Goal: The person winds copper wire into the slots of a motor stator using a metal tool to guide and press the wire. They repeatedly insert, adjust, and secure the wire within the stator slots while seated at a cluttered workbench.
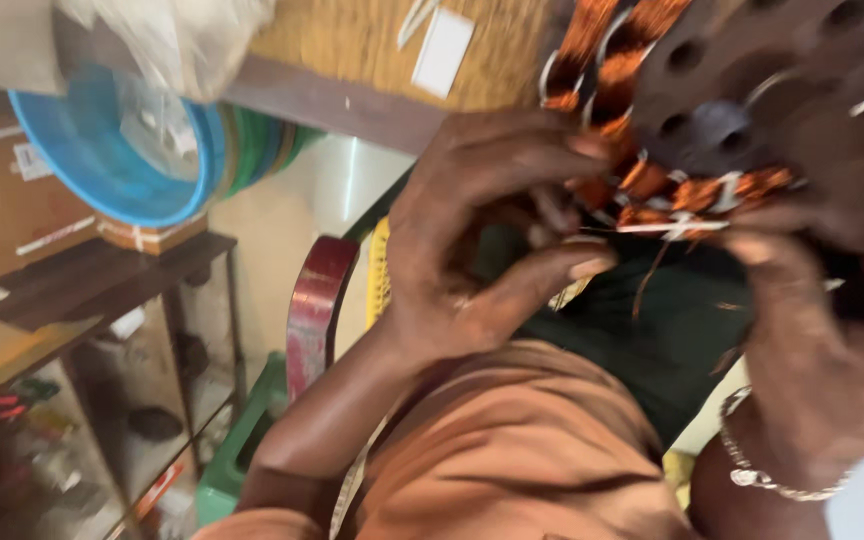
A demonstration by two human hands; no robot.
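A dark wooden shelf [102, 285] stands at nine o'clock, and a cardboard box [12, 200] rests on its top board. A blue reel [102, 160] sits on a small block [152, 235] on that board, at ten o'clock. Blurred small items [152, 425] lie on the lower glass shelves at seven o'clock.

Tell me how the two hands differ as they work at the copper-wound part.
The left hand is bare at the wrist; the right hand wears a silver bracelet. The left hand pinches with curled fingers at the copper windings; the right hand grips from the other side. Both touch the wound motor part.
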